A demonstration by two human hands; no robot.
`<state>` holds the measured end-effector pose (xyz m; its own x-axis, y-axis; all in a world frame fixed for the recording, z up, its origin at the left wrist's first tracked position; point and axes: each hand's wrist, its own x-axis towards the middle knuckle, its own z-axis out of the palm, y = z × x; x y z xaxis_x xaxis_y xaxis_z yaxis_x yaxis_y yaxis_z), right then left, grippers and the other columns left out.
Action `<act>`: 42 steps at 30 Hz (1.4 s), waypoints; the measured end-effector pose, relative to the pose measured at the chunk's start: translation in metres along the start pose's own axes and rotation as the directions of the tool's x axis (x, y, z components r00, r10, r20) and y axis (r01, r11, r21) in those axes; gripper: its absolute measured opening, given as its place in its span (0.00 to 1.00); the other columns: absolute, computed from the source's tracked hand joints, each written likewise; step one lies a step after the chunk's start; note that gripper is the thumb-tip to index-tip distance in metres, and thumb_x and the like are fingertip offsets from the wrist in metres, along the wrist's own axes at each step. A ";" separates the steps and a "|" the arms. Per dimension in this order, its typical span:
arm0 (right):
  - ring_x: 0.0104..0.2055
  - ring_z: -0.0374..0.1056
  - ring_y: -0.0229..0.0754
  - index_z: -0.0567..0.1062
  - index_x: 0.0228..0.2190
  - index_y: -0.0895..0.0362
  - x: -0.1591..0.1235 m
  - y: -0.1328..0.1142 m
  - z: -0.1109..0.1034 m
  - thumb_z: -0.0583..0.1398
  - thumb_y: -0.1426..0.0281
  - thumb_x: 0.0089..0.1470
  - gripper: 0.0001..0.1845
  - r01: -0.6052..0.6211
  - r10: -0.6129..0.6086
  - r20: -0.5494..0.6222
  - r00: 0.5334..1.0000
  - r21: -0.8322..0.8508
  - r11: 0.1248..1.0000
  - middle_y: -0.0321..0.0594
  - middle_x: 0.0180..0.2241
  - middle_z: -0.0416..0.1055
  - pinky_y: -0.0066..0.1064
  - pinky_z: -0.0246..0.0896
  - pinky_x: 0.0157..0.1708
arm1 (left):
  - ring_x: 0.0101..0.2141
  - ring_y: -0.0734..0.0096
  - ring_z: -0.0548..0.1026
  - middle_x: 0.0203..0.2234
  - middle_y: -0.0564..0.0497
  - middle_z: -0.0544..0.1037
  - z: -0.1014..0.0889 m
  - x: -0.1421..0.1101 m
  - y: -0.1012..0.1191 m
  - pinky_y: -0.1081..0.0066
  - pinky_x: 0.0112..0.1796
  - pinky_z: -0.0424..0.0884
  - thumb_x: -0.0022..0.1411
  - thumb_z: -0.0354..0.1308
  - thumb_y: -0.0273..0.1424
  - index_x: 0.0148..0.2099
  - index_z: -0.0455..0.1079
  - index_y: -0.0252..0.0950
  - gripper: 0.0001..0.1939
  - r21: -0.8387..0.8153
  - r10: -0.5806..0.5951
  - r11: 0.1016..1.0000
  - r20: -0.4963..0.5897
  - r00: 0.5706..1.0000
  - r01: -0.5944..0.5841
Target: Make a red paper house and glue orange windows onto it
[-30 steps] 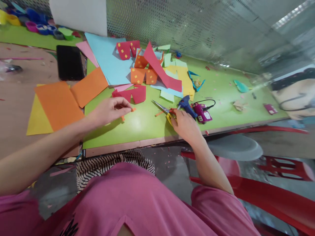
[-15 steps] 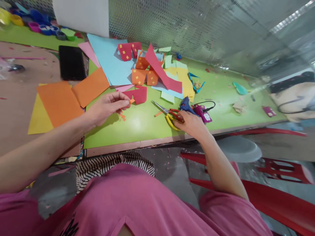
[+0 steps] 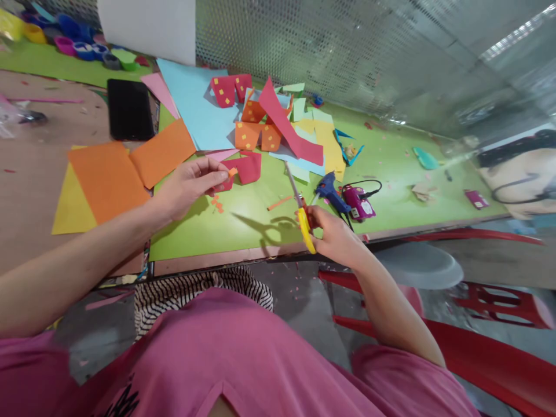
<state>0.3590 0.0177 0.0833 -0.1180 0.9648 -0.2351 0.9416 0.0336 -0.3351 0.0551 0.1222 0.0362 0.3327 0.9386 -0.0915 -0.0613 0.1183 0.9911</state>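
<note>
Between the thumb and fingers of my left hand is a small orange paper piece. That hand hovers near a folded red paper shape, partly covering it. Several tiny orange scraps lie on the green tabletop below it. My right hand is closed around the yellow and red handles of a pair of scissors, raised above the table with the blades pointing away from me. Under the scissors lies a thin orange strip. A blue glue gun rests just beyond my right hand.
Orange sheets and a black tablet-like device lie at left. Behind my hands are a light blue sheet and orange dotted paper shapes. A purple box with a cable sits right. Red benches stand below the table.
My right hand has lifted the scissors off the table and turned them, their blades now pointing more straight away from me. My left hand still pinches the orange piece, nearly unmoved.
</note>
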 end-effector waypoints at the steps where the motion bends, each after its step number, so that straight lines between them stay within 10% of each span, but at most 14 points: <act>1: 0.35 0.68 0.45 0.69 0.40 0.55 0.000 -0.005 0.000 0.59 0.62 0.54 0.13 0.029 -0.031 0.033 0.999 0.066 0.997 0.43 0.35 0.73 0.36 0.62 0.36 | 0.28 0.73 0.71 0.28 0.52 0.76 0.000 0.000 -0.001 0.70 0.33 0.69 0.56 0.66 0.38 0.33 0.74 0.39 0.09 -0.003 0.008 1.000 -0.016 1.000 -0.008; 7: 0.27 0.55 0.37 0.62 0.28 0.52 0.010 -0.033 0.002 0.65 0.43 0.49 0.28 0.053 -0.082 0.189 0.978 0.152 0.987 0.31 0.25 0.62 0.31 0.48 0.27 | 0.30 0.72 0.73 0.30 0.51 0.78 0.000 -0.001 0.000 0.69 0.35 0.71 0.57 0.66 0.37 0.35 0.74 0.38 0.09 0.009 0.020 1.000 -0.005 1.000 -0.020; 33: 0.24 0.59 0.37 0.67 0.26 0.53 0.016 -0.037 0.016 0.65 0.52 0.52 0.19 -0.114 0.006 0.261 0.965 0.402 0.909 0.31 0.22 0.65 0.31 0.48 0.25 | 0.33 0.69 0.75 0.31 0.50 0.80 0.002 -0.005 0.003 0.69 0.35 0.72 0.57 0.65 0.35 0.36 0.75 0.37 0.07 0.079 0.007 0.997 0.028 1.000 -0.009; 42: 0.47 0.73 0.55 0.77 0.47 0.56 0.020 0.004 -0.002 0.65 0.63 0.54 0.19 0.197 -0.198 0.012 0.980 -0.193 0.961 0.50 0.46 0.79 0.45 0.68 0.45 | 0.32 0.70 0.76 0.29 0.51 0.81 0.000 -0.001 0.002 0.71 0.34 0.71 0.58 0.65 0.36 0.36 0.76 0.37 0.07 0.050 -0.051 0.997 -0.032 0.998 0.053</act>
<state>0.3611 0.0377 0.0791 -0.3059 0.9358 -0.1749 0.9429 0.2724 -0.1918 0.0548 0.1214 0.0386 0.3047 0.9413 -0.1455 0.0039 0.1515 0.9885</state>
